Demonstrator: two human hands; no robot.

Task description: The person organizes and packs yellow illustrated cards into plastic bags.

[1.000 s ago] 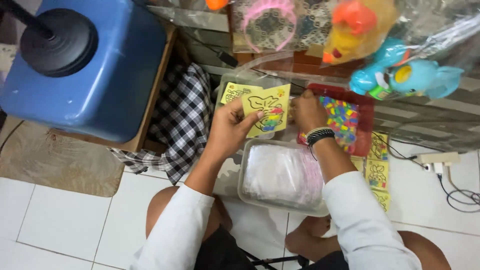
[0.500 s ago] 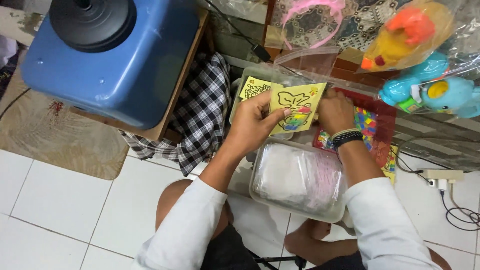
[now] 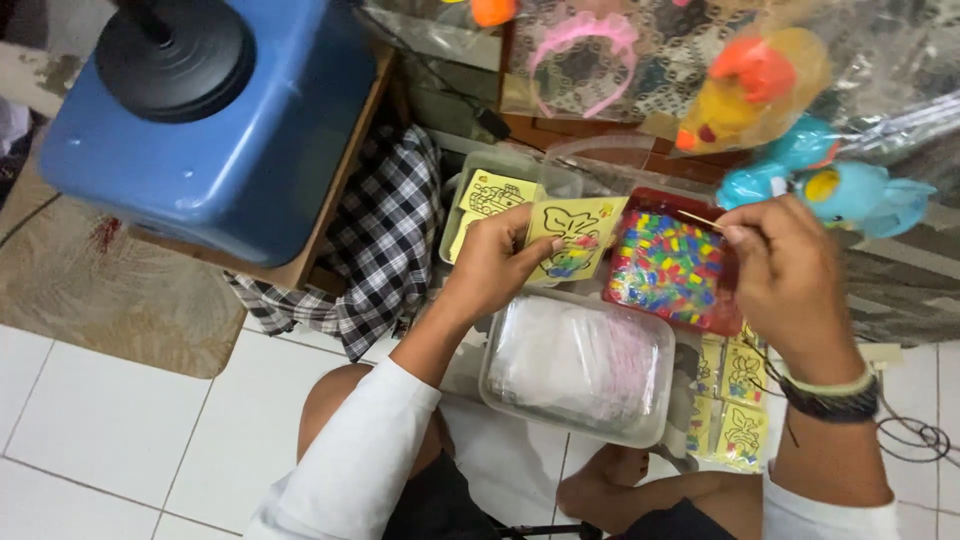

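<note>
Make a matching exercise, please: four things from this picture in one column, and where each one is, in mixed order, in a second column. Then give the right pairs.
Things:
1. yellow picture card
2. thin stick
3. clear lidded tub
4. blue container

Places:
A. on the wooden stand at top left
B. pinched in the right hand
C. on the floor between the two forearms
D. held by the left hand

Pairs: 1-D, 2-B, 3-C, 4-A

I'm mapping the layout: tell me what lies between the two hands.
In the head view, the yellow picture card held by the left hand and the red tray of coloured beads lie before the right hand.
</note>
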